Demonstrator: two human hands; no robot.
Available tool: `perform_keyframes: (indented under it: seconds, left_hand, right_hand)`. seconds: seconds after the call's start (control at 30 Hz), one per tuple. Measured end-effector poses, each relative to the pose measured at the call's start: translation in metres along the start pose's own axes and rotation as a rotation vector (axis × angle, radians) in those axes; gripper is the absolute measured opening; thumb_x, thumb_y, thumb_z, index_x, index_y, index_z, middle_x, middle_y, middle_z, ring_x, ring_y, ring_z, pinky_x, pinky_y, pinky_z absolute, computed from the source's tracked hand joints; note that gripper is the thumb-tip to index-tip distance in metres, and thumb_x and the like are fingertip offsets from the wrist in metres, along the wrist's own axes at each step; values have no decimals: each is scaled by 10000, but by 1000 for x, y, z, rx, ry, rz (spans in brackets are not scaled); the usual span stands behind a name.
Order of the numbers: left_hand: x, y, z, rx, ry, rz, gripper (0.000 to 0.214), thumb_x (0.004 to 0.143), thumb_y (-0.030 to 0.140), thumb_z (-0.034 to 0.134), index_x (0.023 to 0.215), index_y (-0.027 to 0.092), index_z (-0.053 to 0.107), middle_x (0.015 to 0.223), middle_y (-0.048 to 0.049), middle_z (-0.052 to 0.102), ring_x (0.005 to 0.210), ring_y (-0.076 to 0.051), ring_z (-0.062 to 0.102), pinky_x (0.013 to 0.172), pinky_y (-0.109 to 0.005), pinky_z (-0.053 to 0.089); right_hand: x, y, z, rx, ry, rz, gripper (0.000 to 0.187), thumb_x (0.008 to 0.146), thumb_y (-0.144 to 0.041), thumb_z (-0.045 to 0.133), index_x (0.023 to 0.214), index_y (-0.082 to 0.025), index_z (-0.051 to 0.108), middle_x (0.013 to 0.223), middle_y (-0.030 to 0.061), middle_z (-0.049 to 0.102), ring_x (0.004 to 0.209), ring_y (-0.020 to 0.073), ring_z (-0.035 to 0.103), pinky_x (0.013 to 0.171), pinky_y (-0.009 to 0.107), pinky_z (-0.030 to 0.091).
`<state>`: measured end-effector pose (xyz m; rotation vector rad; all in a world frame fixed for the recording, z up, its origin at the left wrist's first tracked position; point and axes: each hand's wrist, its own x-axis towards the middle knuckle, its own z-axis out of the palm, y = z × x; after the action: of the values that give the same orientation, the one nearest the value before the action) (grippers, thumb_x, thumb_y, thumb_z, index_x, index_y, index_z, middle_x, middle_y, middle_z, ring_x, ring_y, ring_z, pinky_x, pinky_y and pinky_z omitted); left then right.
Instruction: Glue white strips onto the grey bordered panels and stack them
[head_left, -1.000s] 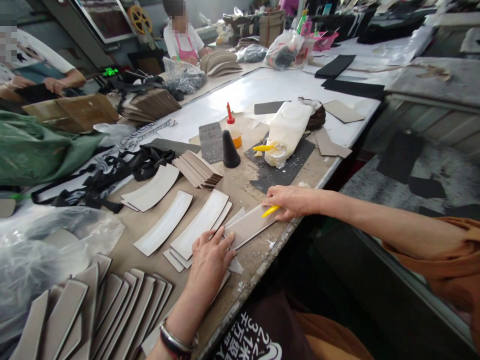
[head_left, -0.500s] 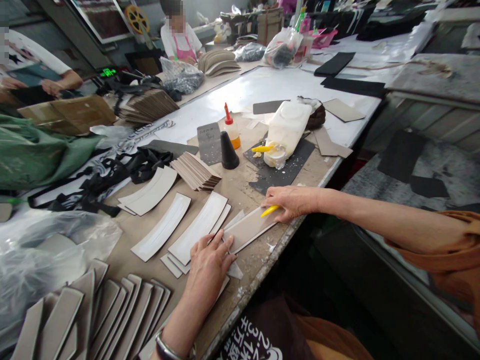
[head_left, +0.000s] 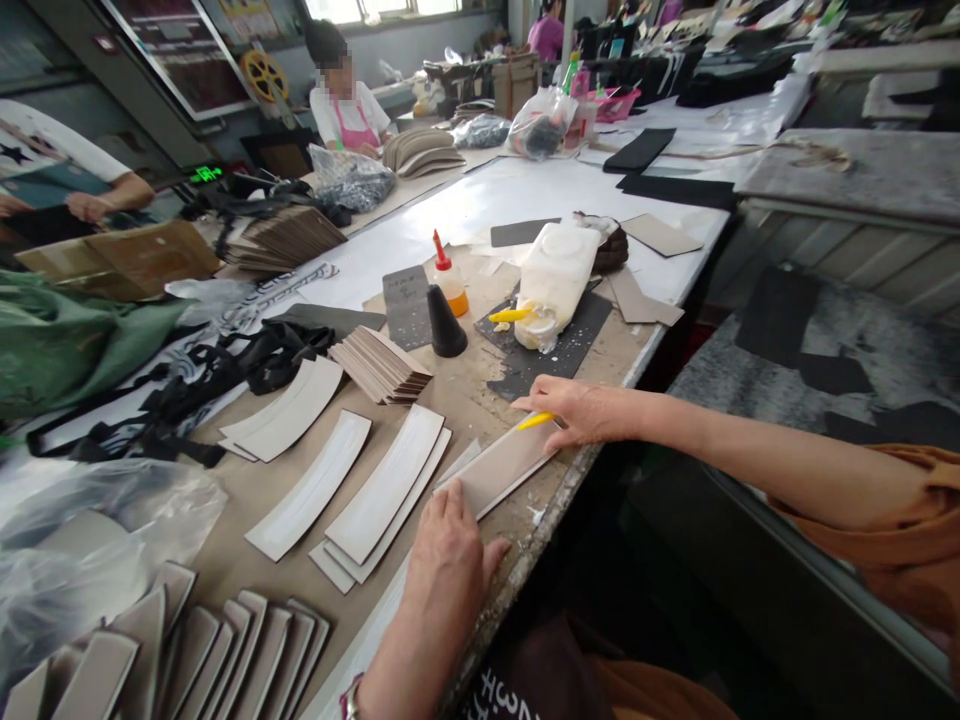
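Note:
My left hand lies on the near end of a curved beige strip, fingers flat and thumb spread to the side. At the far end of that strip is my right hand, its fingers closed round a slim yellow tool; the tool's working end is not clear. Left of my left hand lie white-coated curved strips, overlapping, and a single coated strip. Beyond them sits a stack of beige strips.
A white plastic bottle with a yellow piece at its mouth lies on a dark board. Nearby stand a black cone and a red-tipped bottle. More strips fan out at front left. Two people work across the table.
My left hand has slid toward me to the strip's near end, with its thumb now spread. My right hand stays at the far end with the yellow tool. The camera view has shifted slightly.

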<state>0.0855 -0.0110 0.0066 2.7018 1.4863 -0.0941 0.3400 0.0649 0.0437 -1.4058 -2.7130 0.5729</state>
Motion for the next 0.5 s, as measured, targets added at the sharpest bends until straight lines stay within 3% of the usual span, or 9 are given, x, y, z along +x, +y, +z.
perform_keyframes:
  seconds: [0.1,0.17,0.27,0.4,0.5]
  left_hand:
    - [1,3,-7,-27,-13,5,535,765,419,603,1098,2,563,1195,-233,553,1111,-337,505,953,-442,417]
    - [1,4,-16,-72,-35,-2,485,768,418,595,1071,39,578,1174,-206,568,1096,-321,511,942,-434,424]
    - [3,5,-25,-128,-54,-21,458,771,426,589,1064,74,581,1159,-174,576,1088,-301,508,944,-417,421]
    - [2,6,-20,-168,-33,-55,494,761,403,602,1122,68,566,1204,-186,551,1108,-301,488,973,-414,395]
    - [-2,6,-4,-193,18,-90,556,719,381,647,1169,69,556,1243,-185,540,1139,-315,474,985,-420,390]
  right_hand:
    - [-15,7,-2,47,116,113,347,801,-237,607,1123,-109,588,1001,116,571,927,208,570,864,294,427]
    - [-22,8,-2,53,111,213,226,851,-253,524,1000,-121,631,925,103,618,866,208,595,801,288,446]
    - [-26,1,-1,84,52,373,207,852,-303,501,848,-150,639,776,70,649,746,208,618,673,268,455]
    - [-21,-11,5,443,-49,579,232,834,-344,493,787,-142,597,508,-5,555,437,130,531,438,211,399]
    - [-17,-14,12,732,-77,683,293,857,-334,442,658,-139,532,443,-14,512,322,63,403,341,165,324]
